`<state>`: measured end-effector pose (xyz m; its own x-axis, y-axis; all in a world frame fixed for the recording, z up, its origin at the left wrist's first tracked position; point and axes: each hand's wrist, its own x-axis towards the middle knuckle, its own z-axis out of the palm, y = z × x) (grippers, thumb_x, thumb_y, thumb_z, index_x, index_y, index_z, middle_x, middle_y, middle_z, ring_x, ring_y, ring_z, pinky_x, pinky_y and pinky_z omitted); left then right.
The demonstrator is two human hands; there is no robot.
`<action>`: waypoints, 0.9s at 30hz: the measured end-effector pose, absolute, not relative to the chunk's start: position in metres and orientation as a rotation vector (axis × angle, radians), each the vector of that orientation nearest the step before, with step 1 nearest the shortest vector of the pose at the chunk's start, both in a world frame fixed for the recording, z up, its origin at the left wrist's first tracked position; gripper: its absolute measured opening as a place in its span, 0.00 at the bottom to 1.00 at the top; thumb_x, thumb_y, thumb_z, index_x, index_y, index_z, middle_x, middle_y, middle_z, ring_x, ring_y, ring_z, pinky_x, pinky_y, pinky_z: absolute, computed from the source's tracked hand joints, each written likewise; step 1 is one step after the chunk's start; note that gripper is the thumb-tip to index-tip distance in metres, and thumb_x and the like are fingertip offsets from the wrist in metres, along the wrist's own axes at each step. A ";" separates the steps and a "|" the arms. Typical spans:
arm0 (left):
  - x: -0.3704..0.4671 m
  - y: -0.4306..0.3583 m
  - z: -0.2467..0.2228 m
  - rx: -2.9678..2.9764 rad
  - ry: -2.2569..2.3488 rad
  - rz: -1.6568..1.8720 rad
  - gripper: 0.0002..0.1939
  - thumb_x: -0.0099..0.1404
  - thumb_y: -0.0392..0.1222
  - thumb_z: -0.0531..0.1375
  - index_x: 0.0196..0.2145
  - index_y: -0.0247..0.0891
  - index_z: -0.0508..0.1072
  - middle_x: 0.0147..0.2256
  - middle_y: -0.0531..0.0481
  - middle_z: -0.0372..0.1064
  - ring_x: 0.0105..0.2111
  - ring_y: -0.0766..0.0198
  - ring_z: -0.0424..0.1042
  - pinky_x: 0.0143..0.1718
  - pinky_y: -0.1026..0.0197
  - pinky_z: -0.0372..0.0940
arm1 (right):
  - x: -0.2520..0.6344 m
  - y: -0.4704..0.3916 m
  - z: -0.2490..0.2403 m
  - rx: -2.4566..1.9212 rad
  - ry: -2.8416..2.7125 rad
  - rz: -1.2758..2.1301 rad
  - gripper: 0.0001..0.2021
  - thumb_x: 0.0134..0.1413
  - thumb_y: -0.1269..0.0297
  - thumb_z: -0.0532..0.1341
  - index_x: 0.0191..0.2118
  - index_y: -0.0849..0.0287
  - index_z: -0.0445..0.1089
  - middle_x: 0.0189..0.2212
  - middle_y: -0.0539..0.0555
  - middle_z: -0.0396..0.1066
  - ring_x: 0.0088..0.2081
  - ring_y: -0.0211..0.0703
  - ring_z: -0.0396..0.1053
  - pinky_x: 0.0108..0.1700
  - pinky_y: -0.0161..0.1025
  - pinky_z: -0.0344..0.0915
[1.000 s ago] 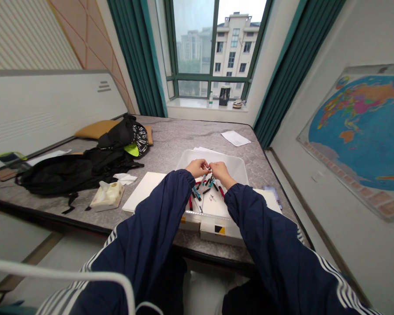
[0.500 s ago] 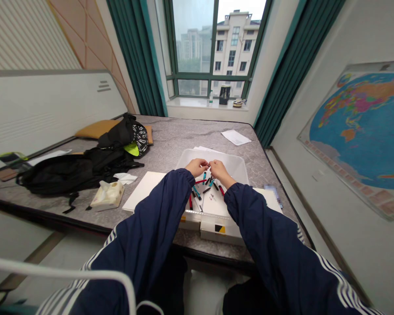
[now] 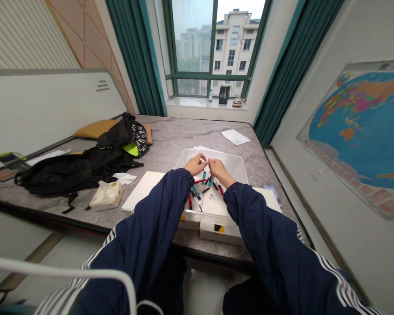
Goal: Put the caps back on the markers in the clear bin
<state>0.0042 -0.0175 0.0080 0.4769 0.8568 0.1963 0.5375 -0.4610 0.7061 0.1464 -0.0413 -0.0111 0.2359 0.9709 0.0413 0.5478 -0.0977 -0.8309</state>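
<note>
My left hand (image 3: 196,165) and my right hand (image 3: 217,168) meet fingertip to fingertip over a translucent plastic bin (image 3: 238,166). Both are closed in a pinch; whatever lies between the fingers is too small to make out. Beneath them, scattered on the white bottom of the bin, are several pen parts in black, teal and red. Among these are a red piece (image 3: 190,202) near the left wall, a teal and black piece (image 3: 197,193), a black piece (image 3: 206,190) and a red and black piece (image 3: 221,190) beside my right sleeve.
White boxes (image 3: 221,229) stand under the bin's near edge, on a grey marbled surface (image 3: 177,131). To the left are a tissue pack (image 3: 106,195), a black backpack (image 3: 62,168) and a patterned cap (image 3: 140,139). Paper sheets (image 3: 235,137) lie farther back. A white tube (image 3: 68,274) crosses the lower left.
The fingers of my left hand have shifted and lifted slightly at the pinch. My right hand stays nearly in place, and the pen parts lie as before.
</note>
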 end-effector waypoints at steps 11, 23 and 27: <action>0.002 -0.012 0.006 2.276 1.091 0.697 0.10 0.65 0.45 0.56 0.35 0.38 0.74 0.26 0.51 0.75 0.27 0.65 0.71 0.35 0.63 0.62 | 0.151 -0.040 -0.013 -1.772 -1.370 0.706 0.18 0.64 0.60 0.48 0.27 0.60 0.68 0.18 0.49 0.65 0.21 0.36 0.64 0.29 0.30 0.59; 0.002 -0.015 0.004 2.299 1.153 0.760 0.14 0.57 0.44 0.65 0.40 0.40 0.69 0.26 0.55 0.72 0.28 0.65 0.68 0.33 0.63 0.59 | 0.150 -0.042 -0.011 -1.733 -1.279 0.804 0.17 0.64 0.60 0.51 0.27 0.61 0.68 0.16 0.49 0.64 0.18 0.34 0.63 0.25 0.30 0.58; 0.000 -0.015 0.005 2.264 1.114 0.744 0.08 0.61 0.45 0.61 0.36 0.40 0.70 0.26 0.53 0.74 0.28 0.65 0.70 0.34 0.63 0.60 | 0.150 -0.041 -0.012 -1.723 -1.271 0.822 0.17 0.64 0.61 0.50 0.26 0.61 0.66 0.17 0.48 0.64 0.17 0.33 0.62 0.24 0.30 0.58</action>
<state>0.0005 -0.0151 0.0054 0.5144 0.8208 0.2484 0.5440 -0.5363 0.6454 0.1502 -0.0407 -0.0119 0.2760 0.9606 -0.0321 0.4231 -0.1514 -0.8934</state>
